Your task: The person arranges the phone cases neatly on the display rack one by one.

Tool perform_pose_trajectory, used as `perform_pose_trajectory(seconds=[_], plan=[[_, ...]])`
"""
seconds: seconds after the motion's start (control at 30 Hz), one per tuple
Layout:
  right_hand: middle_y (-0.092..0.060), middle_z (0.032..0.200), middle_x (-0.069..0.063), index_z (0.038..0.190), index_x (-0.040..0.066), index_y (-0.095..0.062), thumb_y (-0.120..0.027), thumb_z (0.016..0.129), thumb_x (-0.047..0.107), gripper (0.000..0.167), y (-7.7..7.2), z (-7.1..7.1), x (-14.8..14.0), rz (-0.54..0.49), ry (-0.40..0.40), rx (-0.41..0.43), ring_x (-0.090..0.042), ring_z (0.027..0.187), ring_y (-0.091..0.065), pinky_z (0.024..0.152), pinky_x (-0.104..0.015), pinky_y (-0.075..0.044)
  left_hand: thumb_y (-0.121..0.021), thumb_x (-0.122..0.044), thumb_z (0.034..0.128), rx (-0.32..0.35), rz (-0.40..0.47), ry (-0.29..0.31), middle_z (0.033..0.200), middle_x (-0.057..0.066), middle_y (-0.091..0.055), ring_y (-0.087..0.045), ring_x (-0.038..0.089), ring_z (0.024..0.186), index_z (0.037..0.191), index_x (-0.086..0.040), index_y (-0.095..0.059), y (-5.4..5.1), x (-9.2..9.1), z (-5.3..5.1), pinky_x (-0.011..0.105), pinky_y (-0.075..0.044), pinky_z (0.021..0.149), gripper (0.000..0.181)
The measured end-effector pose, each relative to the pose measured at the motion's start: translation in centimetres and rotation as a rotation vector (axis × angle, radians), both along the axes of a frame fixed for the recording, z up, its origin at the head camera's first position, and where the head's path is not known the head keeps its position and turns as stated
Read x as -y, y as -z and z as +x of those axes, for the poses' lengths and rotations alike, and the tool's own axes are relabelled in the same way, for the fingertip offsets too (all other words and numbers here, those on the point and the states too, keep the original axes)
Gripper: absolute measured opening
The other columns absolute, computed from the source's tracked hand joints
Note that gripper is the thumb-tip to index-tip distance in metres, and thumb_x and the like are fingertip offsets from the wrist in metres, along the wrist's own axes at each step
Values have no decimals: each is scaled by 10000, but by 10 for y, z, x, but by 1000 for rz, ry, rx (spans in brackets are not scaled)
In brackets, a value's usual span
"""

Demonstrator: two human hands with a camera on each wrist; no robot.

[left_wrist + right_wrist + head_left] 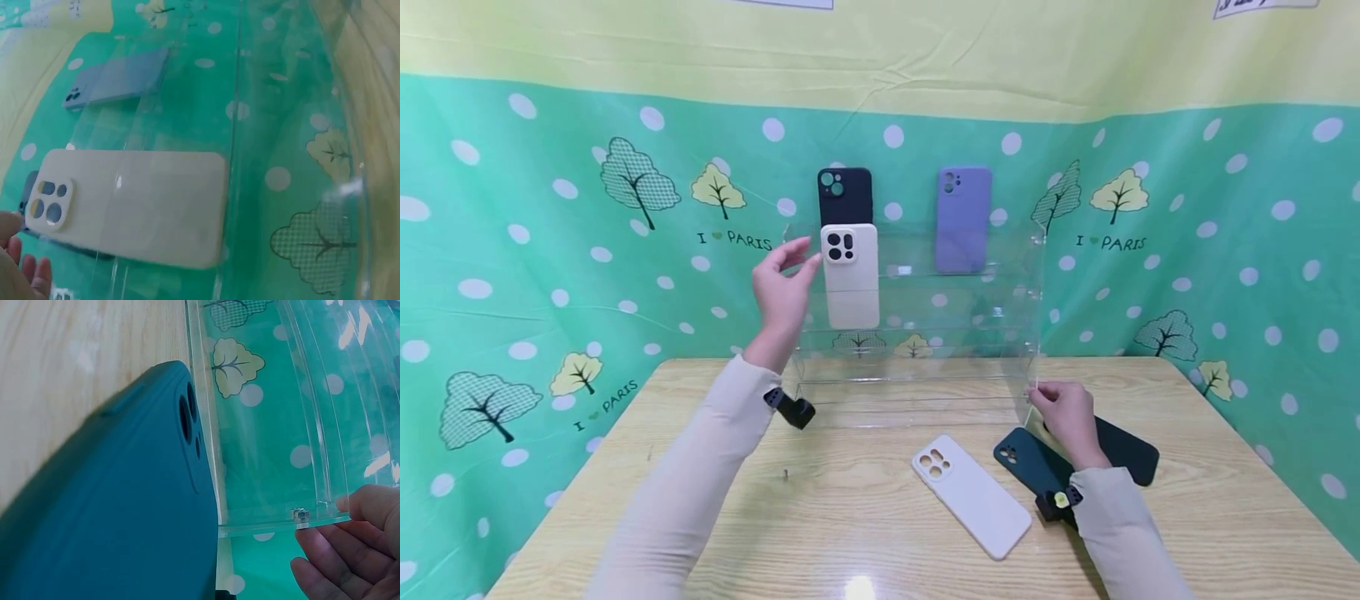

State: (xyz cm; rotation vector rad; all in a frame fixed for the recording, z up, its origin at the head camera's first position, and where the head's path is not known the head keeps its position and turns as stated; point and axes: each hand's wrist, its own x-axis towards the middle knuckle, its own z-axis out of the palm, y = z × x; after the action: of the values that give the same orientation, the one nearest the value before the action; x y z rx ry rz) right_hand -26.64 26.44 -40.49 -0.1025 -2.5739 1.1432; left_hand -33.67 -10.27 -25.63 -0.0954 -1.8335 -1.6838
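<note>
1. Left hand (786, 287): located at the left end of the clear rack (925, 350). Thumb and fingers were spread apart, gripping nothing. The thumb tip was just beside the cream phone case; contact could not be determined.
2. Cream phone case (852, 287): stood upright on the rack, at its left side, camera cutouts at the top left.
3. Black phone case (846, 200): stood upright behind the cream phone case, which covered its lower part.
4. White phone case (973, 500): lay diagonally on the wooden table (842, 500), in front of the rack, cutouts toward the rack.
5. Purple phone case (962, 221): stood upright on the rack's right side, well apart from the cream phone case.
6. Teal phone case (1033, 460): lay on the table, partly covered by the right arm.
7. Right hand (1067, 417): clamped on the edge of the rack's right side panel, between thumb and fingers.
8. Dark phone case (1127, 450): lay beyond the right hand, partly hidden.
</note>
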Motion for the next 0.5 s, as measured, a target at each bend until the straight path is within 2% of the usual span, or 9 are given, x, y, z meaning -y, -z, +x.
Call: perform_pose_trajectory(seconds=[0.13, 0.23, 0.37, 0.5], plan=[[-680, 968, -256, 1073, -79, -668, -583, 928, 139, 275, -1, 1, -2, 24, 0, -9, -238, 681, -607, 472, -213, -433, -710, -116, 836, 97, 23, 63, 1192, 119, -620, -547, 222, 1096, 1170, -68, -636, 13, 12, 12, 238, -487, 892, 345], [-686, 961, -242, 1065, -72, -675, -587, 926, 139, 268, -1, 0, -4, 52, -2, -16, -233, 720, -629, 521, -199, -459, -707, -124, 839, 159, 41, 87, 1196, 101, -618, -546, 172, 1074, 1185, -73, -626, 25, 19, 18, 229, -481, 889, 359], [-692, 972, -226, 1082, -67, -669, -586, 933, 160, 284, 1, 0, -6, 67, -31, -8, -281, 814, -664, 601, -229, -518, -703, -110, 842, 178, 60, 96, 1187, 100, -626, -553, 146, 1045, 1187, -58, -626, 43, 30, 27, 224, -479, 898, 357], [-669, 1052, -243, 1134, -73, -639, -576, 947, 227, 359, 1, 0, -10, 60, -92, 17, -344, 938, -647, 726, -369, -562, -696, -116, 853, 207, 72, 114, 1204, 95, -617, -547, 141, 1056, 1209, -53, -614, 62, 41, 34, 204, -470, 901, 371]])
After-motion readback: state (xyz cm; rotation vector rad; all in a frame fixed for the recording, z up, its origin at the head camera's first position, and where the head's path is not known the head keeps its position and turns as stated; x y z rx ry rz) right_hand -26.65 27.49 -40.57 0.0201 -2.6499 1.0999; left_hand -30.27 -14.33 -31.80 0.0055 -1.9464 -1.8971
